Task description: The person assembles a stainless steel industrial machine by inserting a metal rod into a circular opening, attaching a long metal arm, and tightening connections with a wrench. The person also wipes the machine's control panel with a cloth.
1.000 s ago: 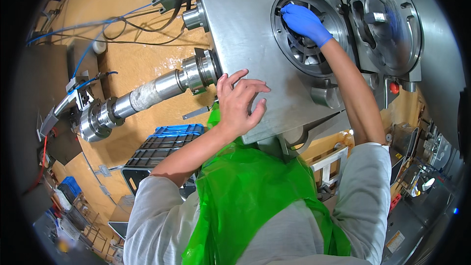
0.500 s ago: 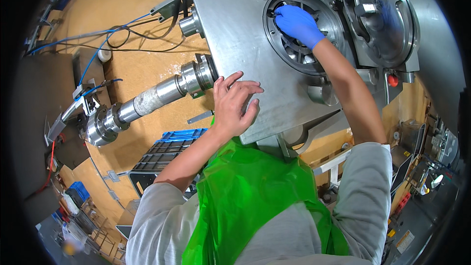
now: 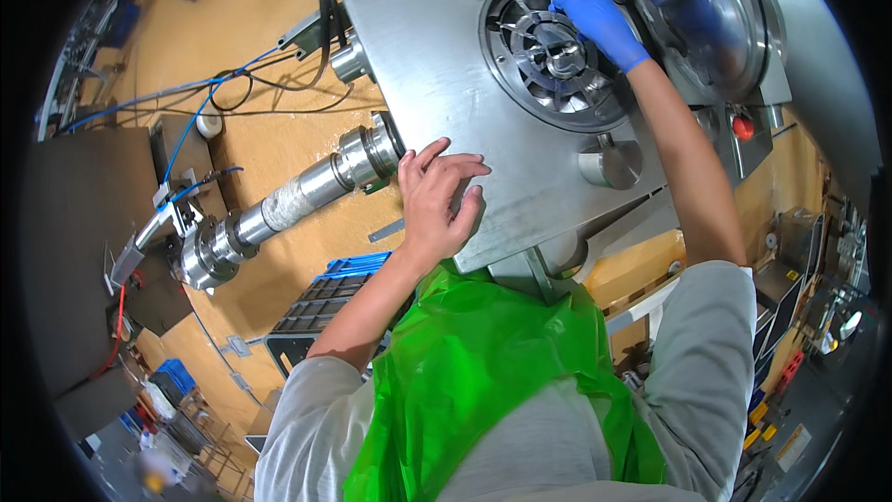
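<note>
My right hand (image 3: 597, 20), in a blue glove, is over the far right side of a round opening in a steel machine. Its fingers are loosely bent and apart, with nothing visible in them; whether they touch the metal I cannot tell. Inside the opening sits a vaned metal rotor (image 3: 555, 54) with a bright hub, ringed by a dark rim (image 3: 506, 84). My bare left hand (image 3: 439, 195) lies open at the near left edge of the steel top (image 3: 423, 56), fingers spread. A round hinged lid (image 3: 692, 28) stands swung back to the right of the opening.
A steel pipe (image 3: 297, 200) with clamped fittings runs from the machine's left side. Cables (image 3: 279, 84) hang beyond it. Black and blue crates (image 3: 325, 293) are below my left forearm. A round steel knob (image 3: 610, 164) and a red button (image 3: 742, 127) are at the right.
My right hand has drawn right and slightly away, its fingers loosening, and the rotor's hub is now uncovered. My left hand keeps its place at the edge. The whole view has shifted a little.
</note>
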### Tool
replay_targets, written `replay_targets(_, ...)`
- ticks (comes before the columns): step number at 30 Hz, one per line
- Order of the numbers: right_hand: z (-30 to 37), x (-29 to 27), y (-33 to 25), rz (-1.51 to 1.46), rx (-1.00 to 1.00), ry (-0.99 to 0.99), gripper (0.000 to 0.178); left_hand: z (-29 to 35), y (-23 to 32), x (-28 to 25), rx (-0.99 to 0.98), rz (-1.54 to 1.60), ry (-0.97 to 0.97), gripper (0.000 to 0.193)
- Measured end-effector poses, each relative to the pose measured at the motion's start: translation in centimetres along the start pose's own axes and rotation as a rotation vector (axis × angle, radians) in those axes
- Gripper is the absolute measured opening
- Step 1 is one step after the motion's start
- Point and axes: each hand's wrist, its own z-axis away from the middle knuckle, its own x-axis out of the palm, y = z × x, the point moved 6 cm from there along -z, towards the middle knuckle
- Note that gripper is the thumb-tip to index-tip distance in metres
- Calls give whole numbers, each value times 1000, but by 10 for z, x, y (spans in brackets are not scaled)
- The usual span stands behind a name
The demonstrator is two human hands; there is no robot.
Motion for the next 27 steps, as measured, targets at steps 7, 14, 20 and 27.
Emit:
replay_targets(7,3,21,14,-476,169,-260,25,-3,5,4,8,-59,-40,21)
replay_targets(14,-46,45,40,-717,376,-432,14,-12,10,6,30,-99,-53,22)
replay_targets(20,-13,31,15,-628,306,-416,18,-7,6,4,17,-117,-32,21)
replay_targets(27,-18,0,50,-185,-252,-62,24,-4,6,5,3,-76,-60,21)
